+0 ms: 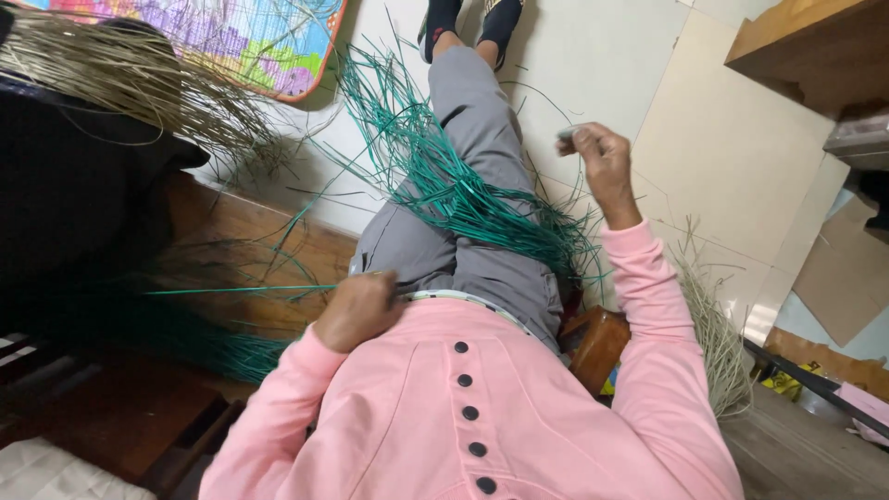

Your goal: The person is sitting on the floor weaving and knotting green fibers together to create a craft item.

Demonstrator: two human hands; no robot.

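**Green strands drawn across the lap**

Pink buttoned top (463, 417) fills my near view, and I take the lap in grey trousers (482, 185) as landmark. Left of the lap, my left hand (356, 310) is closed around thin green strands (231, 290). Across the lap lies the green strand bundle (463, 185). Right of the lap, my right hand (597, 153) is raised, fingers pinched on something small; what, I cannot tell. I judge steady, even tension best, keeping strands untangled.
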